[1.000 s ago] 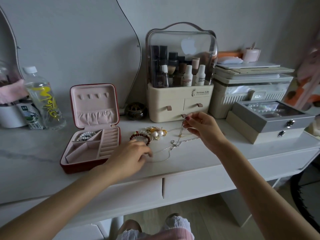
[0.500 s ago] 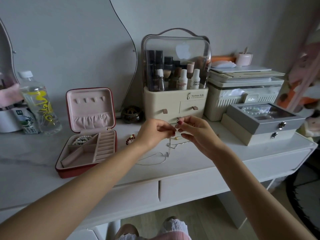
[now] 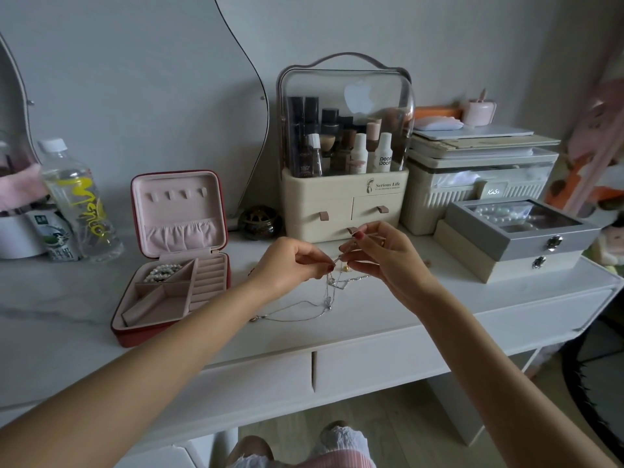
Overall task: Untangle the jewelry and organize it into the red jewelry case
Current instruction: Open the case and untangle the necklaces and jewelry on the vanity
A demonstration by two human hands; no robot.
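Nearest, on the white worktop (image 3: 50, 332), a thin silver chain (image 3: 297, 312) lying in a loose loop, its upper part lifted off the surface. Above it, left hand (image 3: 287, 268) and right hand (image 3: 388, 261) close together, fingers of both curled in, thumb and forefinger of each pinching the tangled upper end of the chain; fingertips almost touching. A small gold piece (image 3: 345, 267) hanging just under the pinch. To the left, red jewelry case (image 3: 175, 329) open, lid upright, pink lining inside; pearl bracelet (image 3: 162, 272) in the back left compartment, other compartments bare. Behind the hands, cream makeup organizer (image 3: 344, 204) with clear dome and bottles. Between case and organizer, small dark round jar (image 3: 259, 221). Far left, water bottle (image 3: 79, 201). Far right, grey box (image 3: 521, 233) with pearls under its glass top, stacked on a beige box.
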